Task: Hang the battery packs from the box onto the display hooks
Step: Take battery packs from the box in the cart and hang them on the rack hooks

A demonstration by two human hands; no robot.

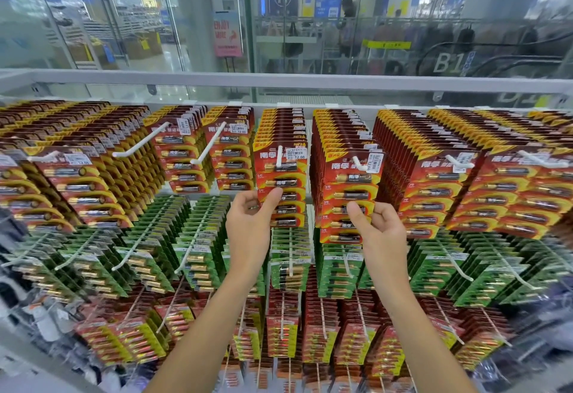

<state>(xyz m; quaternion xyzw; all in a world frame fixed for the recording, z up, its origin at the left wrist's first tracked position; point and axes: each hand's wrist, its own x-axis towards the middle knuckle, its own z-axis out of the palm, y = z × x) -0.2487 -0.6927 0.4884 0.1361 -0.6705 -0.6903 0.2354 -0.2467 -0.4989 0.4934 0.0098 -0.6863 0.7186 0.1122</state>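
Battery packs [434,188] hanging on white hooks [138,144], the left hand [249,219] pinching the middle pack [283,182] and the right hand [383,231] pinching the neighbouring pack [352,189] by their lower edges.

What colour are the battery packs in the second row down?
Green card battery packs, clearest in head view.

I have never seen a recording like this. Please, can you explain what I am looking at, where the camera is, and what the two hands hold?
There is no machine here. A person wears one camera on the head, so you look forward and down along both bare arms. The left hand pinches the front red battery pack, which hangs on a white hook. The right hand pinches the neighbouring red pack at the front of the next stack. Below hang rows of green packs. Behind the display stands a glass wall. No box is in view.
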